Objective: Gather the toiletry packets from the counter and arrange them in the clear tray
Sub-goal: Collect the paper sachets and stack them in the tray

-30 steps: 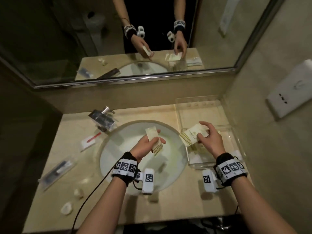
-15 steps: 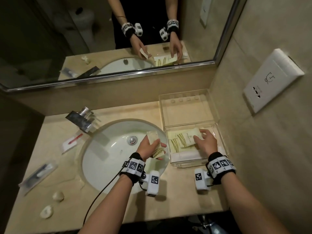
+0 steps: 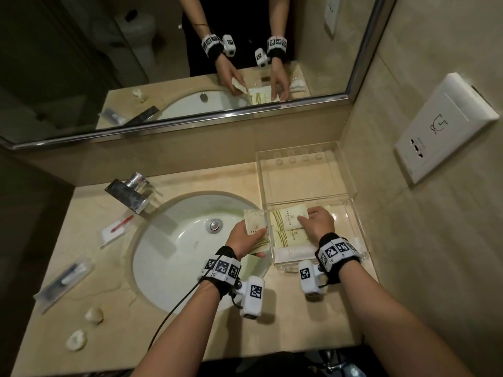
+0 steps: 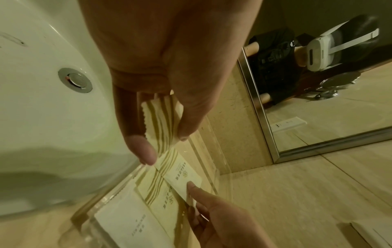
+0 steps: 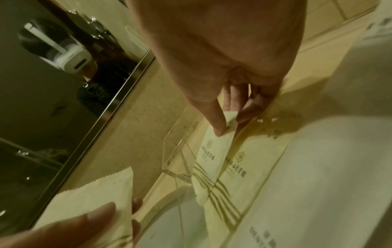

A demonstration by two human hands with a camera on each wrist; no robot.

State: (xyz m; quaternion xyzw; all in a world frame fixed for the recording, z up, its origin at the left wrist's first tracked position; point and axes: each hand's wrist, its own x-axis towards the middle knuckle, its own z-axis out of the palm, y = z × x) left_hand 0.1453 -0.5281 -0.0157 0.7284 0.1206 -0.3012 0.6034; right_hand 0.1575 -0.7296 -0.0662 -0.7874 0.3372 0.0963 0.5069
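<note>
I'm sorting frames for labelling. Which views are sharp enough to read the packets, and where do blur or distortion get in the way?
Head view: dim warm light, wide-angle bending at the edges, tray packets clear but print too small. Left wrist view: packet print fairly sharp, sink soft. Right wrist view: motion-blurred, left hand smeared, logos only.

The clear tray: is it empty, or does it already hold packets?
Not empty. The tray holds cream packets lying flat, overlapping; the right hand pinches the top one's corner.
</note>
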